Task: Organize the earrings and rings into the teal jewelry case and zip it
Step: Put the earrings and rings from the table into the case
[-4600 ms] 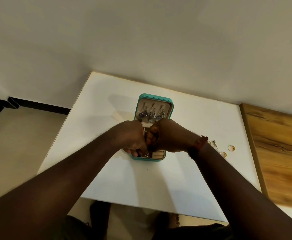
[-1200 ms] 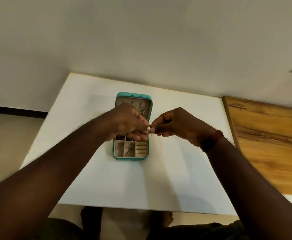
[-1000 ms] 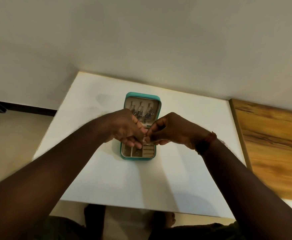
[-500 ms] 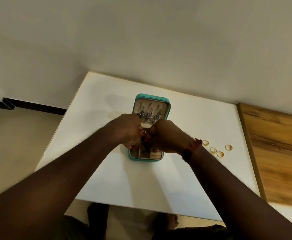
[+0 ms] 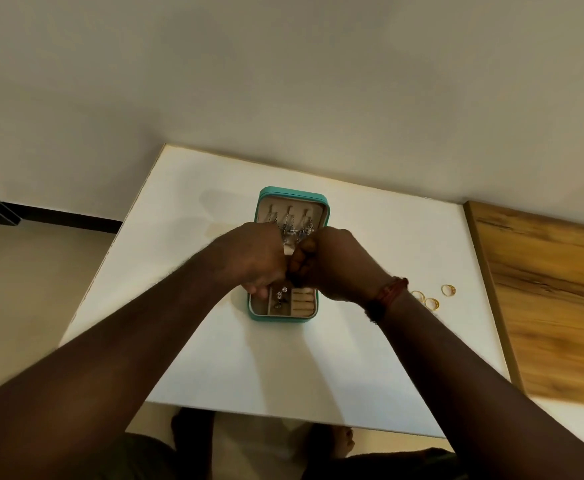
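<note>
Earrings are the step in hand, by my reading: both hands work close together over the middle of the open teal case (image 5: 285, 316), which lies flat on the white table (image 5: 186, 202) with its lid folded back. Drop earrings (image 5: 292, 228) hang in a row inside the lid, and a few small pieces (image 5: 280, 296) lie in a compartment of the tray, beside the ring rolls (image 5: 301, 301). Three gold rings (image 5: 432, 303) sit on the table to the right of the case, near the right wrist and clear of it, so that part of the job is not yet begun.

The left hand (image 5: 254, 259) is curled downward, knuckles up, fingertips bunched at the centre of the case. The right hand (image 5: 332, 265) mirrors it, curled tightly and meeting the left at the fingertips. They seem to pinch something tiny between them, but it is hidden, and I cannot tell what it is.

Next move, as I judge it: seat this piece, then reach right for the rings, press each into the rolls, close the lid and zip.
</note>
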